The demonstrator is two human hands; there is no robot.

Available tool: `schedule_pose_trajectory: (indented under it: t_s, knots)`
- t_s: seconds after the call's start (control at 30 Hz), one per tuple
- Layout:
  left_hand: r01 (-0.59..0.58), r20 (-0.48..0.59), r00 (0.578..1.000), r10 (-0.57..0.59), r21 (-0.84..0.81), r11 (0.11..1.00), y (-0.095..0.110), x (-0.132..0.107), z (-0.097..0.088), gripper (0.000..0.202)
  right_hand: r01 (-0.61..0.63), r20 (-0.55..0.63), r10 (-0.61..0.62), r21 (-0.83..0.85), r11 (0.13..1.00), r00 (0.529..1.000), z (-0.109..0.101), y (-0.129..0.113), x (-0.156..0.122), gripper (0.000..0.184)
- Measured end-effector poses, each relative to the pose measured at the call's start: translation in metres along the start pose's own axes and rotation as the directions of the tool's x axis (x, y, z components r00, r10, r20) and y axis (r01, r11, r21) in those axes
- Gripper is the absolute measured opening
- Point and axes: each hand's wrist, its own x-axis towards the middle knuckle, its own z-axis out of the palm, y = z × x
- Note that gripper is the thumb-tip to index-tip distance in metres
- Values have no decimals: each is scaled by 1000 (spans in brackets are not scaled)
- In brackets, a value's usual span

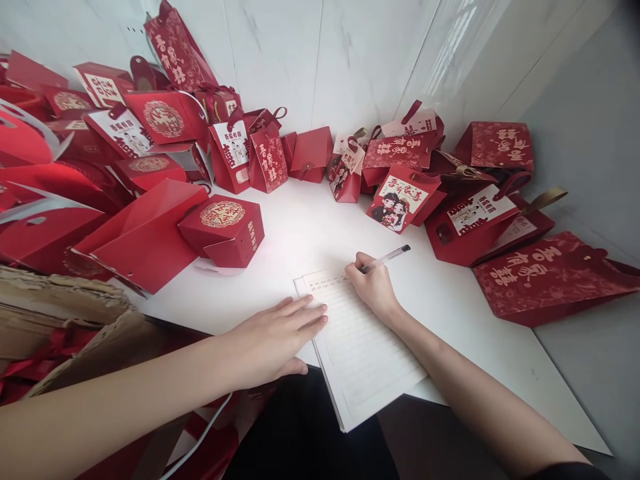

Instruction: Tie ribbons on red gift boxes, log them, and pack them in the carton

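Observation:
A lined writing pad (370, 360) lies slanted on the white table, its lower end jutting past the front edge. Rows of small handwritten marks run along its top lines. My right hand (374, 283) is closed around a pen (387, 257) with a clear barrel and black end cap. The pen's tip is hidden by my fingers, which rest at the top of the page. My left hand (280, 337) lies flat with fingers stretched out, the fingertips on the pad's left edge.
Red gift boxes crowd the white table (310, 227) on both sides and along the back wall. One red box (225, 230) stands nearest, left of the pad. A cardboard carton (110, 340) with red ribbon is at the lower left. A white cable (200, 437) hangs below.

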Motion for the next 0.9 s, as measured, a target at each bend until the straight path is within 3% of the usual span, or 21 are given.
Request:
schedule_pose_trajectory:
  t_s: [0.4,0.53,0.77,0.83,0.9]
  knots:
    - [33,75,997,-34,17,999,5,0,-6,65,4,-16,-4,6,1000,1000,1,-2,-1,22]
    - [42,102,994,-42,8,999,6,1,-8,67,-17,-18,19,97,995,1000,-1,-3,-2,22]
    - [48,124,991,-40,-60,997,7,1,-16,68,-79,-137,133,342,936,982,-15,4,18,29]
    - [40,121,992,-32,-66,997,9,1,-17,70,-54,-178,118,329,943,977,-24,9,27,31]
    - [31,115,993,-25,-57,998,9,0,-17,72,-19,-245,68,197,980,967,-36,17,35,33]
